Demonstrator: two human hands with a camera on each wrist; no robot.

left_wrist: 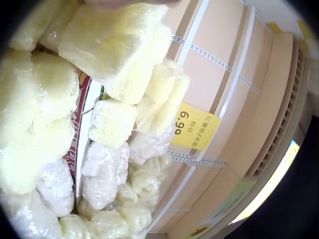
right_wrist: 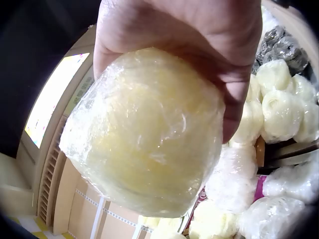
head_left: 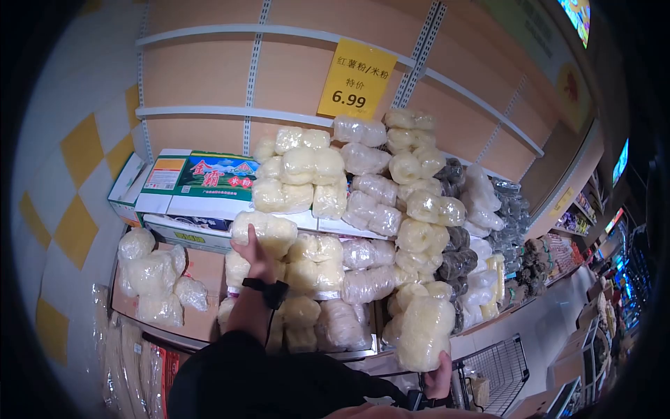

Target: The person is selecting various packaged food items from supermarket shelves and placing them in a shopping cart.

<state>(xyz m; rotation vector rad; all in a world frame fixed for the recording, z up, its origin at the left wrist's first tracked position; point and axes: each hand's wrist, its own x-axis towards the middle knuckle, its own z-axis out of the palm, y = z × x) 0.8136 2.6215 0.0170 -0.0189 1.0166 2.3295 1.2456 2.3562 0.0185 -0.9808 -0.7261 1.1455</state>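
Gripping a clear-wrapped noodle bundle (head_left: 424,334) in the right hand (head_left: 440,377), down at 5 o'clock in the head view. Showing only in the right wrist view: fingers (right_wrist: 234,99) and thumb curling round the bundle's top, with crinkled, glinting film stretching over a rounded pale-yellow mass.

Resting the left hand (head_left: 255,250) on a stacked pack (head_left: 269,232) just at 9 o'clock of centre, wearing a black watch (head_left: 269,290) on the wrist. Not showing clearly whether that hand is clutching the pack or merely lying on it. Catching, in the left wrist view, only a sliver of hand at 12 o'clock above blocky, fibrous yellow packs.

Displaying in the head view alone a printed carton (head_left: 202,183) at 10 o'clock, bearing packs on its right end, and a wire cart (head_left: 497,366) at 4 o'clock, its contents too small to tell. Hanging at 12 o'clock, a yellow price tag (head_left: 356,78) reading 6.99 on the tan slotted back panel (head_left: 209,70). Piling up at 3 o'clock, darker grey bundles (head_left: 457,262) beside the pale ones.
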